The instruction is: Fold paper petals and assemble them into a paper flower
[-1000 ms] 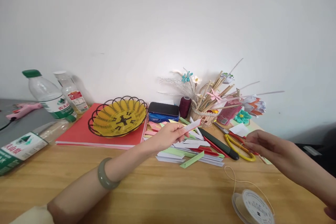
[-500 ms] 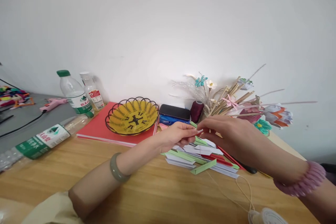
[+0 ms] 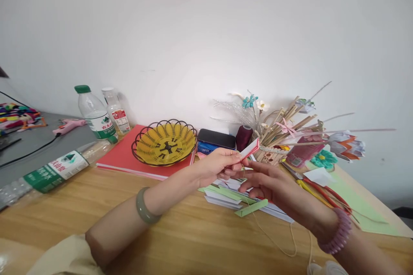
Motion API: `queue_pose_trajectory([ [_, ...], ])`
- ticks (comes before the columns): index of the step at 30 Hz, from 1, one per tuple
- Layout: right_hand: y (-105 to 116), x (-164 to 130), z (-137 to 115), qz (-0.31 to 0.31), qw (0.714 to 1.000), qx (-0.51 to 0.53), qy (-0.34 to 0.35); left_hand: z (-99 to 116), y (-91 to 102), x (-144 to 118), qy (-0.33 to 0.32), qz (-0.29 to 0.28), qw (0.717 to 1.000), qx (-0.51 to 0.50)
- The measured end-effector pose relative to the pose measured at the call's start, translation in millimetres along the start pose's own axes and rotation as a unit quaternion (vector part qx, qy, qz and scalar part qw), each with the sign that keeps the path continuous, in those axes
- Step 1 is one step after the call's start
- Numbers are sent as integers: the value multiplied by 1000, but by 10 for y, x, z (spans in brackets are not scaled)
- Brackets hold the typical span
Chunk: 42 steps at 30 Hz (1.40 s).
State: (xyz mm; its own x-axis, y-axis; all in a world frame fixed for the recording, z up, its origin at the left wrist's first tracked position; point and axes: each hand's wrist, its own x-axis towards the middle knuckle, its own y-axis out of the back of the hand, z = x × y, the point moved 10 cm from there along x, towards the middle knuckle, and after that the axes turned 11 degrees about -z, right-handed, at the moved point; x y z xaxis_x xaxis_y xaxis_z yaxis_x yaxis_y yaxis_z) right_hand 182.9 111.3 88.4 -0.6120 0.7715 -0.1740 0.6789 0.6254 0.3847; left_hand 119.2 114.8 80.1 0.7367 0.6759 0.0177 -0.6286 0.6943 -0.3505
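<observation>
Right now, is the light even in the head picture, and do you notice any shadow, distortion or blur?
In the head view, the wall is brightest near its middle, dimmer toward the corners; a soft shadow falls beside the small bottle, whose fine print is too blurred to read; the lying bottle seems stretched at the left edge.

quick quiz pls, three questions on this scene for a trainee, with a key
1. Which hand plainly pinches the white-and-red paper strip?
2. True or false: the yellow basket sits on the red paper.
3. The bottle lying on its side has a cap that is: a) white, b) green, c) red.

Key: 1. the left hand; 2. true; 3. b.
</observation>
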Motion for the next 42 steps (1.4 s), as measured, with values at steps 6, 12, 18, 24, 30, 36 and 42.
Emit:
queue_pose_trajectory([
  [6, 235, -162, -141, 88, 972, -217, 1, 15, 191, -10, 4, 63, 997, 39],
  [12, 52, -285, -649, 22, 878, -474, 65, -86, 245, -18, 43, 56, 995, 65],
  [18, -27, -151, -796, -25, 845, -529, 74, -105, 138, -12, 59, 8, 993, 105],
  [24, 49, -26, -836, 24, 805, -588, 72, -127, 79, -21, 88, -13, 991, 98],
  [30, 61, 96, -711, -9, 801, -598, 18, -186, 116, -17, 108, -9, 988, 111],
  [36, 28, 177, -606, -88, 832, -548, -26, -166, 53, -13, 85, -47, 985, 141],
  [42, -19, 200, -353, -200, 864, -456, -74, -195, -73, -47, 115, -95, 978, 147],
])
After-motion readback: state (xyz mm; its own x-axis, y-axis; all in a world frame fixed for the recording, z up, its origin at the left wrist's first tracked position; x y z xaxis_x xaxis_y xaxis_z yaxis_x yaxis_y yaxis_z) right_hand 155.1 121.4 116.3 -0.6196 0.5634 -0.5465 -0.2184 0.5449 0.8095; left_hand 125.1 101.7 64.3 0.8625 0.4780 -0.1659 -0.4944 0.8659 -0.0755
